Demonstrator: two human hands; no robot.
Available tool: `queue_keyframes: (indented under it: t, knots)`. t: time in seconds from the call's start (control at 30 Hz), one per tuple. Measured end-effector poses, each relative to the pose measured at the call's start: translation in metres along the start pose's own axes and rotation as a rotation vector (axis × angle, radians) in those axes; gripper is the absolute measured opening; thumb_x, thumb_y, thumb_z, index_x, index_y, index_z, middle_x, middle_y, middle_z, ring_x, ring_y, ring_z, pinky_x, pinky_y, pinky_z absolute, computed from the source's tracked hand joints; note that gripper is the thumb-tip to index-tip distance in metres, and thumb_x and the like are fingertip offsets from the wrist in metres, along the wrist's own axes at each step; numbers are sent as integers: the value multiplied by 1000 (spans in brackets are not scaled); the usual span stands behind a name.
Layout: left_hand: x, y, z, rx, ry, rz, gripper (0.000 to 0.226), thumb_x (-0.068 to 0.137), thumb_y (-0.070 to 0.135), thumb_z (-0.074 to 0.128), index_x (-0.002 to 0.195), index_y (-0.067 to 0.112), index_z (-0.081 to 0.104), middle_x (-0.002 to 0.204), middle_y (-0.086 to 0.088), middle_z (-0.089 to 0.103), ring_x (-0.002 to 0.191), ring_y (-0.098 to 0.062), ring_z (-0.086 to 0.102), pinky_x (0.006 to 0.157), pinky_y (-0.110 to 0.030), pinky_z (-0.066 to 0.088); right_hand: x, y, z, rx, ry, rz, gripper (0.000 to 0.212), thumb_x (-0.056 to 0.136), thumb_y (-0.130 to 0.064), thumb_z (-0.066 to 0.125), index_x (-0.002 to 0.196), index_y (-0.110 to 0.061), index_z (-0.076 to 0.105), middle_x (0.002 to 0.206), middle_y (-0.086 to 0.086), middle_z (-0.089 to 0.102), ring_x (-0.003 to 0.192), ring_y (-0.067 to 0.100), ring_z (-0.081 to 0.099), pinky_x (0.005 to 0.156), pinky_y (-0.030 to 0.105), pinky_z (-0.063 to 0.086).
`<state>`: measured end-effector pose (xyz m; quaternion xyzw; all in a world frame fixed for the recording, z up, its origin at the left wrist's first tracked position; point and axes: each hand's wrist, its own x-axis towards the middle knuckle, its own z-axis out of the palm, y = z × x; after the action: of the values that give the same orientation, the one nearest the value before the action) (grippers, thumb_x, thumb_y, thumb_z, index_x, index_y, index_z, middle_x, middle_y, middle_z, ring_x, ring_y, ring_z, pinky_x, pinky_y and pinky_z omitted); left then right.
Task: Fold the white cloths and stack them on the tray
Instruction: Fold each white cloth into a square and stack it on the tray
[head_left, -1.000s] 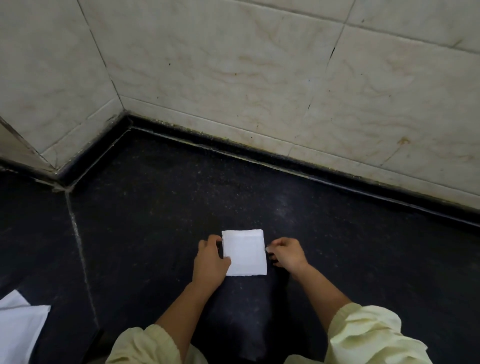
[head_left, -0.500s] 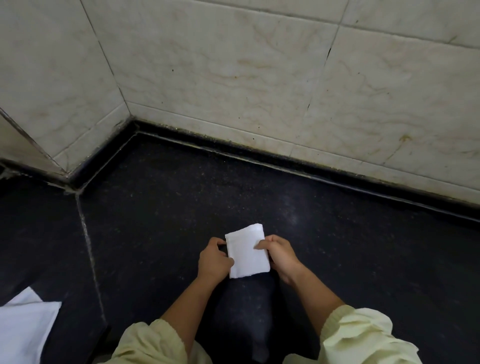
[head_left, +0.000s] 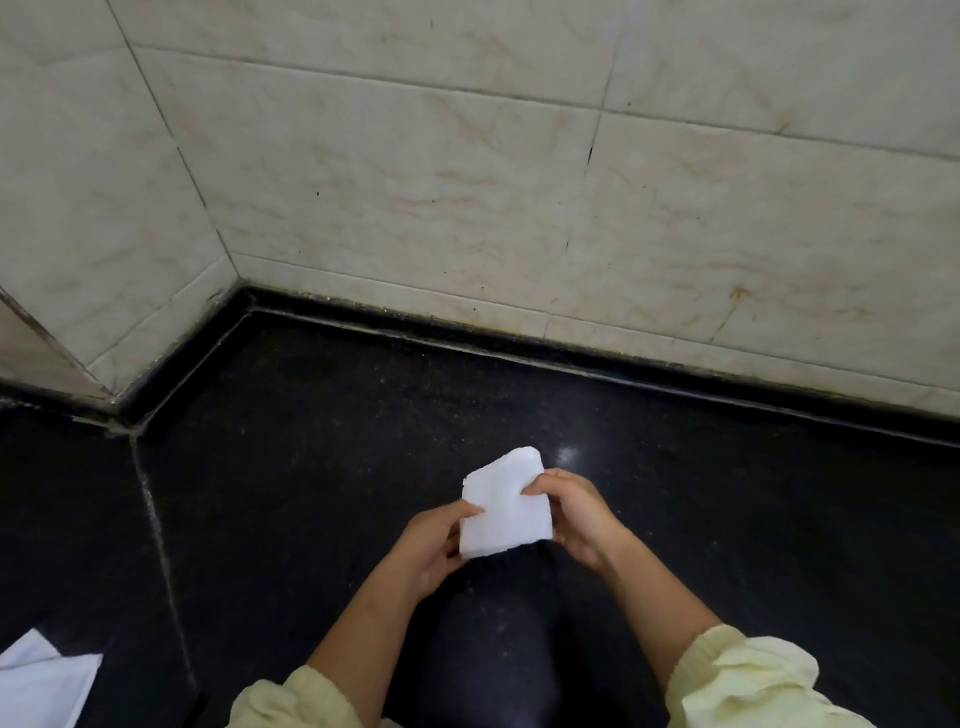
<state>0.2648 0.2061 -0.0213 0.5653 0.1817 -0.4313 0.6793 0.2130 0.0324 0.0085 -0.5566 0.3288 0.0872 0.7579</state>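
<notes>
There are two hands: the left hand (head_left: 426, 545) and the right hand (head_left: 576, 514). Together they hold one small folded white cloth (head_left: 504, 509) in the middle of the frame. One more piece of white cloth (head_left: 41, 680) lies at the lower left corner. Two pale yellow sleeves (head_left: 748, 680) show at the bottom.

Dim, soft light; a small glare spot on the dark counter (head_left: 566, 457); wide-angle bowing at edges.

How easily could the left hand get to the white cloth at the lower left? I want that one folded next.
Probably yes, once freed: the left hand now grips the folded cloth, and only bare counter separates it from the other cloth.
</notes>
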Motion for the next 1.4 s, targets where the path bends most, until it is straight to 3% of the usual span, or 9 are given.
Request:
queue_keyframes:
  t: [0.27, 0.57, 0.83, 1.03, 1.17, 1.4]
  knots:
    - [-10, 13, 42, 176, -135, 78, 34, 83, 7, 68, 115, 13, 61, 105, -9, 72, 94, -25, 70, 71, -33, 55, -30, -5, -54, 13, 125, -59, 22, 75, 3, 65, 92, -8, 60, 90, 12, 71, 79, 25, 68, 65, 35, 55]
    - [-14, 14, 118, 361, -386, 85, 43, 80, 2, 70, 118, 21, 59, 107, -7, 73, 96, -26, 70, 83, -38, 56, -92, -3, -119, 144, 356, -140, 29, 75, 7, 64, 97, -11, 60, 91, 12, 68, 81, 26, 63, 71, 39, 51]
    - [-31, 0, 225, 552, -570, 90, 37, 84, 8, 67, 117, 23, 59, 104, -4, 71, 84, -18, 69, 67, -30, 55, -163, -8, -200, 219, 538, -228, 31, 76, 7, 64, 101, -11, 61, 97, 12, 70, 84, 27, 66, 67, 36, 54]
    - [-51, -36, 320, 636, -663, 117, 38, 85, 8, 67, 119, 23, 59, 106, -4, 71, 89, -19, 70, 73, -33, 57, -216, -8, -283, 253, 621, -268, 31, 75, 6, 66, 100, -11, 63, 103, 15, 70, 87, 28, 67, 70, 37, 56]
    - [-72, -73, 386, 673, -708, 137, 37, 85, 10, 68, 117, 25, 59, 103, -4, 71, 83, -16, 71, 70, -32, 58, -261, -6, -347, 260, 661, -296, 36, 76, 6, 65, 110, -7, 62, 107, 15, 69, 91, 28, 67, 65, 35, 55]
    - [-113, -143, 500, 697, -764, 152, 38, 84, 10, 69, 117, 25, 59, 106, -4, 72, 82, -15, 71, 69, -31, 57, -340, 4, -458, 262, 716, -323, 35, 76, 7, 65, 109, -5, 62, 98, 12, 70, 81, 23, 68, 60, 31, 55]
